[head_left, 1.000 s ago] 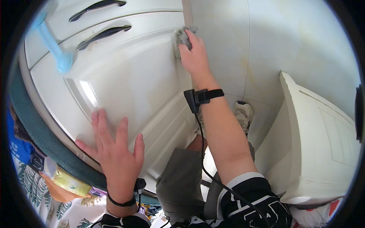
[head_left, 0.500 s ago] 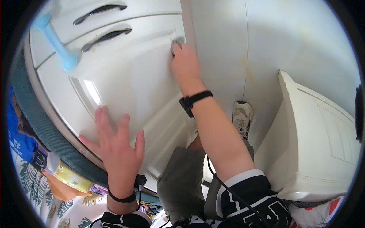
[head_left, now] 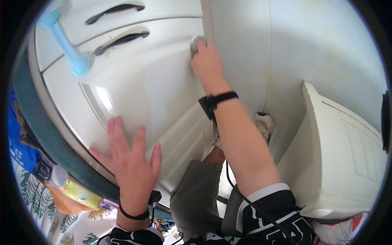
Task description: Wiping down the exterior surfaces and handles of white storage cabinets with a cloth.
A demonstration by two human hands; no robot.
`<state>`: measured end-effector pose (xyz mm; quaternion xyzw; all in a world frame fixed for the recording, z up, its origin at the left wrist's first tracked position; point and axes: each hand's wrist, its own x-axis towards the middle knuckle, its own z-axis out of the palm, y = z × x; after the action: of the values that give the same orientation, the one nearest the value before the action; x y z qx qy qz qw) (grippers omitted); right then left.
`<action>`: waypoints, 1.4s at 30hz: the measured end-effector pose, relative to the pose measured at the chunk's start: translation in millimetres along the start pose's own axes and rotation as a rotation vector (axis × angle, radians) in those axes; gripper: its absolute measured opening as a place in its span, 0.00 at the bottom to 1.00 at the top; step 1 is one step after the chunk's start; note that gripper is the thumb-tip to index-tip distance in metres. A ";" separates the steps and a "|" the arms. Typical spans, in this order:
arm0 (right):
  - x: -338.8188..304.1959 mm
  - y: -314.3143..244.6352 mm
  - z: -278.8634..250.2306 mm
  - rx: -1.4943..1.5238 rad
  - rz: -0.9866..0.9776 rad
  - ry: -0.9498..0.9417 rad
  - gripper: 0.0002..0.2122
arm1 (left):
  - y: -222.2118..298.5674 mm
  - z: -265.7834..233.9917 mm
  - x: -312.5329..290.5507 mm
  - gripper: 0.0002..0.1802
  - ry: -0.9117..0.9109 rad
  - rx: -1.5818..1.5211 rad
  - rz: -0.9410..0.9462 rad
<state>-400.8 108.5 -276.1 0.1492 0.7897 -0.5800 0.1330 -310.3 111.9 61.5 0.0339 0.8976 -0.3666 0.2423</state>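
Observation:
A white cabinet front [head_left: 134, 90] with raised panel moulding fills the view's left and middle. Near the panel's far right edge, my right hand [head_left: 208, 61] is closed around a crumpled grey cloth [head_left: 195, 45] and presses it to the surface. Only part of the cloth shows past the fingers. Lower left, my left hand [head_left: 134, 167] lies over the cabinet front with its fingers spread and holds nothing. Two dark metal handles [head_left: 121, 43] sit higher up. A light blue strap with round ends [head_left: 70, 51] spans the seam between two fronts.
A pale wall [head_left: 302, 45] stands right of the cabinet. Lower right is a cream plastic piece with a chipped edge [head_left: 339, 151]. A dark green padded edge [head_left: 49, 126] runs along the left, beside bags and leaf-patterned fabric [head_left: 36, 200]. My shoe [head_left: 264, 123] is on the floor.
The whole view has shifted slightly, so the cabinet sits further right. My right hand has slid the cloth a little up along the panel's edge. My left hand stays spread at the lower left.

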 end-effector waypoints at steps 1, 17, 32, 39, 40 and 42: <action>-16.9 -5.5 5.4 -0.029 0.038 -0.050 0.23 | -4.1 1.4 -1.0 0.27 -0.010 0.018 0.000; -19.8 -121.7 -49.6 0.559 -0.120 0.083 0.11 | -6.7 -14.5 -2.1 0.30 -0.059 0.013 0.037; 55.5 -40.8 -36.0 0.361 0.382 0.010 0.11 | -23.1 2.5 -10.1 0.34 0.237 0.306 0.043; -19.8 -122.8 -41.4 0.490 0.101 0.070 0.12 | -28.0 12.4 -11.1 0.38 0.176 0.428 -0.022; -18.1 -127.4 -46.8 0.504 0.087 0.056 0.12 | -30.1 11.0 -11.4 0.38 0.174 0.431 -0.019; -1.5 -122.1 -48.3 0.416 0.179 0.061 0.12 | -28.6 9.2 -10.0 0.38 0.180 0.432 -0.012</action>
<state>-448.8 120.0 -154.4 0.2602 0.6406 -0.7113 0.1264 -304.6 86.0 78.8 0.1123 0.8165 -0.5472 0.1461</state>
